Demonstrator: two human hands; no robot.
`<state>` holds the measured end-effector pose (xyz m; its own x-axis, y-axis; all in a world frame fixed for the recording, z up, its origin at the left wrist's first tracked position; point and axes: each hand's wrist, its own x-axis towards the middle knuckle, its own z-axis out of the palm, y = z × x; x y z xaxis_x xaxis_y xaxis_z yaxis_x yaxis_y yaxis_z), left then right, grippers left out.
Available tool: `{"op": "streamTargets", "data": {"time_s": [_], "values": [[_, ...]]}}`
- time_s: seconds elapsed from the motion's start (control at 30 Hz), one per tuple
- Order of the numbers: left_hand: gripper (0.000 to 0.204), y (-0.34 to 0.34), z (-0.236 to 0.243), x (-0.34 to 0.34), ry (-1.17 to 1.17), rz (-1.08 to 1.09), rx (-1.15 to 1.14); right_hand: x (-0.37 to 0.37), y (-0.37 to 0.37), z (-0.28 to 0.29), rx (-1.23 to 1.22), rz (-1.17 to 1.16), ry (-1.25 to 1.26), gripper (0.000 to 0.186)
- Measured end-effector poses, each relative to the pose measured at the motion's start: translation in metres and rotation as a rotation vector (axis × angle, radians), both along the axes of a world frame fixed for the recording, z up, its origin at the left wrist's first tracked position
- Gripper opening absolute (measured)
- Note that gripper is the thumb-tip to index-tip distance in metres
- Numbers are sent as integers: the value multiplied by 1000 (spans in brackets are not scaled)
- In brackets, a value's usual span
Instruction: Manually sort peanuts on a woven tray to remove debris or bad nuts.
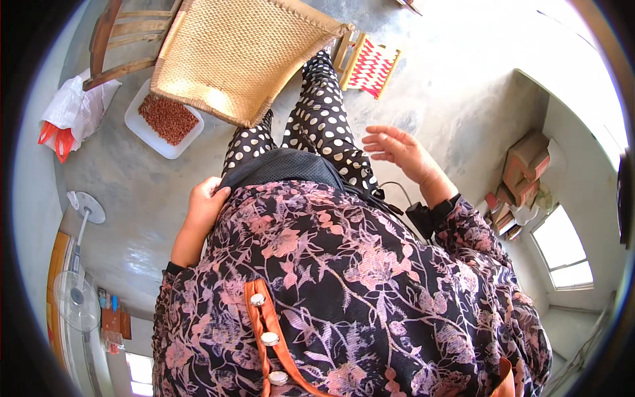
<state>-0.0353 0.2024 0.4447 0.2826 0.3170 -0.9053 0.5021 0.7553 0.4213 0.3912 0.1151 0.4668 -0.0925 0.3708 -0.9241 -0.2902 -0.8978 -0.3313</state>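
Note:
My left hand (204, 202) rests against my left hip, at the edge of my floral top and a black mesh pouch (284, 169), fingers curled; it holds nothing I can see. Out to the right, my right hand (397, 147) hovers with its fingers spread, empty, beside my polka-dot trouser leg (324, 112). A black device (423, 217) with a cable sits at my right wrist. A woven straw winnowing tray (231, 53) lies ahead of my legs on the concrete floor, apart from both hands.
A white tray of reddish-brown grains (165, 119) sits left of the woven tray. A wooden chair frame (116, 40) and a white bag (73, 109) stand far left, a small red-and-white woven stool (370, 66) ahead, a floor fan (79, 264) lower left, stacked boxes (522, 172) right.

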Motion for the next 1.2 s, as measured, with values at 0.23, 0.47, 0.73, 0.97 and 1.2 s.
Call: {"op": "streamTargets", "data": {"time_s": [0.23, 0.47, 0.73, 0.97, 1.2], "values": [[14, 21, 45, 18, 213, -121, 221, -36, 21, 41, 233, 377, 155, 45], [14, 58, 88, 44, 161, -10, 125, -42, 18, 34, 300, 477, 84, 69], [11, 86, 122, 55, 103, -82, 225, -39, 59, 59, 282, 355, 218, 87], [7, 75, 142, 30, 27, 147, 149, -40, 85, 117, 627, 634, -32, 75], [6, 28, 126, 23, 20, 152, 111, -32, 93, 134, 517, 750, -39, 68]]}}
